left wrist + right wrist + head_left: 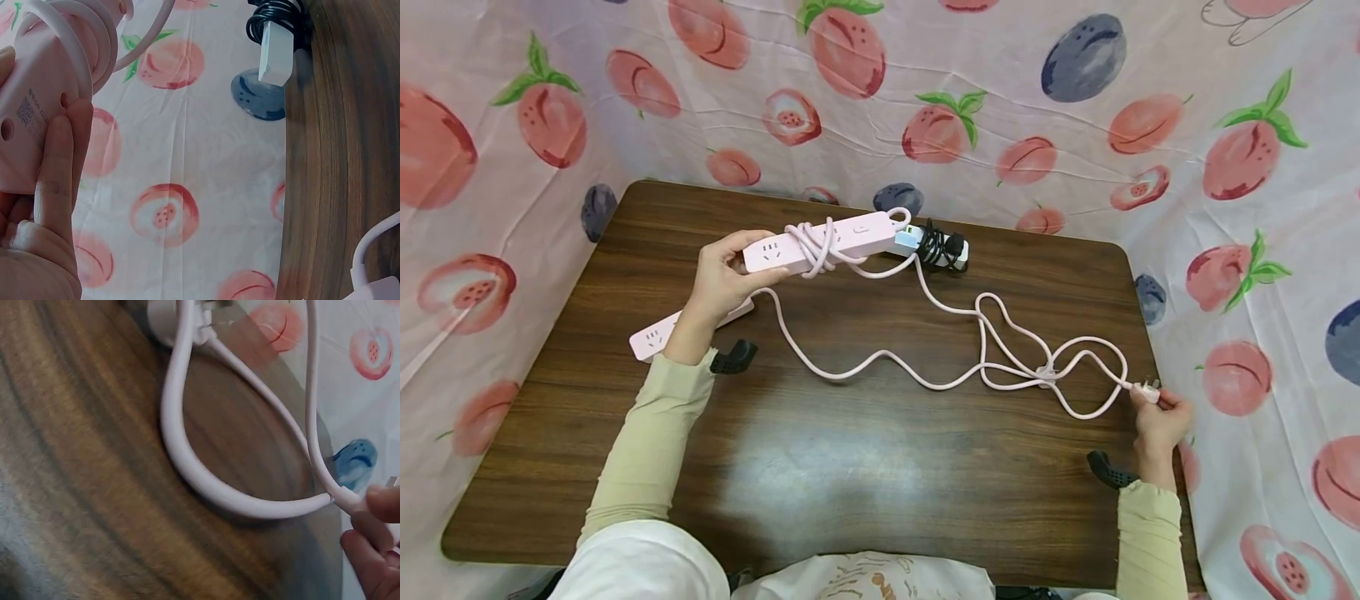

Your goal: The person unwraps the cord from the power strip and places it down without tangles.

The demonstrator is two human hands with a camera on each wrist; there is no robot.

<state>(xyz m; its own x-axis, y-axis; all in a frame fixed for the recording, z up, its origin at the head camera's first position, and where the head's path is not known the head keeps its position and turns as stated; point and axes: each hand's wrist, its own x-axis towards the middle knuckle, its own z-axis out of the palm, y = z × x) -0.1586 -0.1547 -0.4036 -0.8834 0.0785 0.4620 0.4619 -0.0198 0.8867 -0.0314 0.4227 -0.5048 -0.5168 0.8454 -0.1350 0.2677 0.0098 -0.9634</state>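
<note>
My left hand (718,279) grips one end of a pink power strip (865,233), holding it raised over the back of the table. Several turns of pale cord (811,247) wrap its middle. In the left wrist view my fingers press the strip's underside (37,94), which has round holes and a printed code. At the table's right edge my right hand (1161,425) pinches a pale plug (1146,392) with its prongs showing. A second pink power strip (651,337) lies partly hidden under my left forearm. Loose cord loops (1000,367) run across the table between the strips and the plug.
At the back stands a small white and blue power strip (957,254) bundled in black cord (934,246). Another plug (164,322) lies among the cord loops. Fruit-patterned cloth (850,125) hangs around the back and sides of the brown table (850,467).
</note>
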